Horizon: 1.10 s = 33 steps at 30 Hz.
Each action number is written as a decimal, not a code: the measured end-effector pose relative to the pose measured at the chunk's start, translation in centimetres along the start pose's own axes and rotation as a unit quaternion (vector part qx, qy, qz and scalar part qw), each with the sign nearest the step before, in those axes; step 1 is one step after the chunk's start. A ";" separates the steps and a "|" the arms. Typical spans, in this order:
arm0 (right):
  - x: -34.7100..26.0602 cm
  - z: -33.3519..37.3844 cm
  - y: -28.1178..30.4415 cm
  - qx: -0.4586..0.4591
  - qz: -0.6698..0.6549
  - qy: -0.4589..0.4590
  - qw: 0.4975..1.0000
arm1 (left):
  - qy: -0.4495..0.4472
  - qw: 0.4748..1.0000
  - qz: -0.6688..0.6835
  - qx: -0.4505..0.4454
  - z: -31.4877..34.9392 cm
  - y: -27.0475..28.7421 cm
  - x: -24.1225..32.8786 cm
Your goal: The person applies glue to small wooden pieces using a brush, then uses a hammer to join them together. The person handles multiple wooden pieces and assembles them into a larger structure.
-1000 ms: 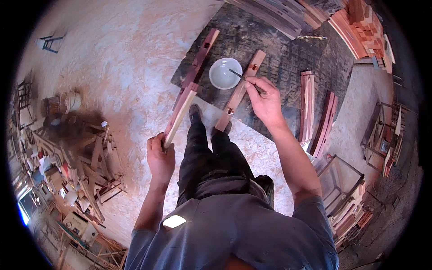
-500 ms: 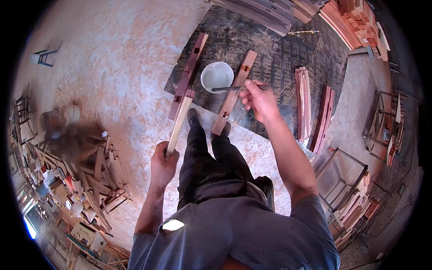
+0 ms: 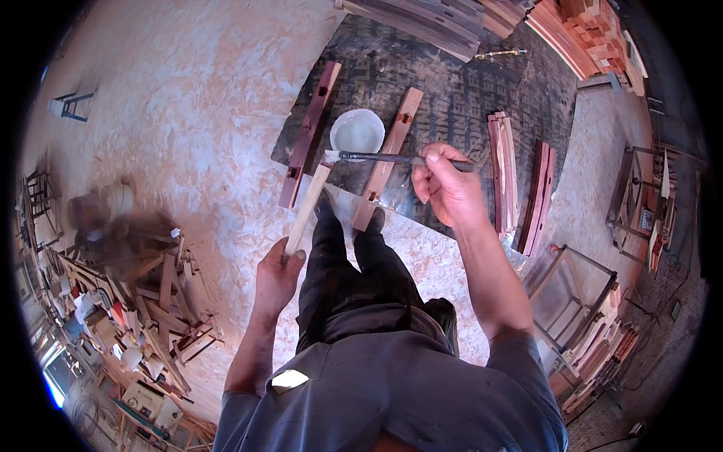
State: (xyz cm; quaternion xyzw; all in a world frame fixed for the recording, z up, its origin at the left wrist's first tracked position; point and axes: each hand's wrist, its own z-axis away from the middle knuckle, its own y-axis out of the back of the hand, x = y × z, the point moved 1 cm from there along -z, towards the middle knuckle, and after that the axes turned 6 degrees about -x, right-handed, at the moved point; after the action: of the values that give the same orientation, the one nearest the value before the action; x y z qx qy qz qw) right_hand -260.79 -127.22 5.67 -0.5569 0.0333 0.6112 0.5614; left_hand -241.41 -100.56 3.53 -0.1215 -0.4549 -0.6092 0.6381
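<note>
Brush [image 3: 388, 157], right hand [image 3: 454, 187] outstretched, pinching it

Before you, on the sheet [image 3: 452, 90], the bowl [image 3: 358, 116] stands between the left bar [image 3: 311, 135] and right bar [image 3: 394, 139]; your brush [image 3: 399, 159] crosses above the latter.

Fisheye, black-rimmed, edges bowed. Floor [image 3: 203, 128] brightly, unevenly lit; white light patch on grey shirt [image 3: 392, 377]; buckets [image 3: 117, 194] at left smudged, blurred.
</note>
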 end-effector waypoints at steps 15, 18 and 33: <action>-0.2 0.6 1.1 -0.003 0.167 -0.016 0.986 | -0.012 1.000 -0.014 -0.020 0.1 0.0 0.6; -1.0 0.9 1.8 0.031 0.157 -0.008 0.987 | -0.055 0.997 -0.037 0.027 -0.3 -0.2 -0.6; -1.0 2.5 0.1 0.016 0.243 0.015 0.970 | -0.111 0.973 -0.160 0.127 -0.1 -0.5 1.2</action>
State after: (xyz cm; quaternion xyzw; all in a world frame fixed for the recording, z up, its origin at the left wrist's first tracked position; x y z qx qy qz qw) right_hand -262.75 -126.23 7.24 -0.5321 0.1857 0.7203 0.4044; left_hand -242.04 -101.51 4.14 -0.0324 -0.6102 -0.6233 0.4879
